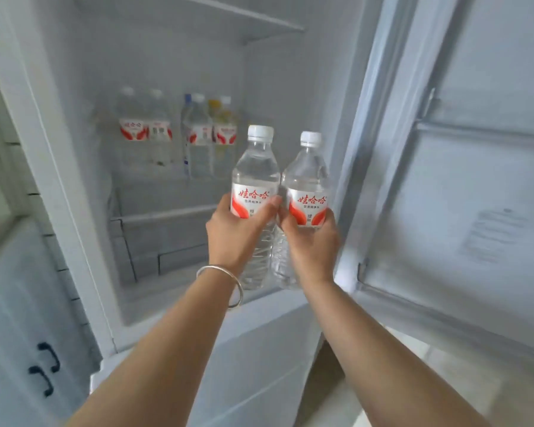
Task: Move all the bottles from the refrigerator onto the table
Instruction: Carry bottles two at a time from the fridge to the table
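Refrigerator [74, 97]: white and lit inside, it filled most of the view, its compartment open toward the person
Door [463, 167]: swung open to the right, its inner liner facing the compartment, a pale printed sticker [494, 234] on its lower part
Cabinet [22, 318]: pale grey, at the left edge beside the refrigerator, with two dark handles [45, 366] low on its front
Shelf [167, 215]: clear, midway up the compartment; the stored bottles stood along its rear edge
Stored bottles [179, 135]: a row of about four with red-and-white labels at the back of the shelf, blurred; a blue-capped and a yellow one seemed to stand behind them, hard to tell
Left bottle [255, 177]: clear water, white cap, upright, held out in front of the shelf near the compartment's right wall, touching its neighbour
Right bottle [307, 180]: same kind, upright, just to the right of the first
Left hand [238, 232]: fingers and thumb wrapped round the left bottle at its label; a silver bangle [225, 283] on the wrist
Right hand [310, 241]: fingers curled round the right bottle just below its label
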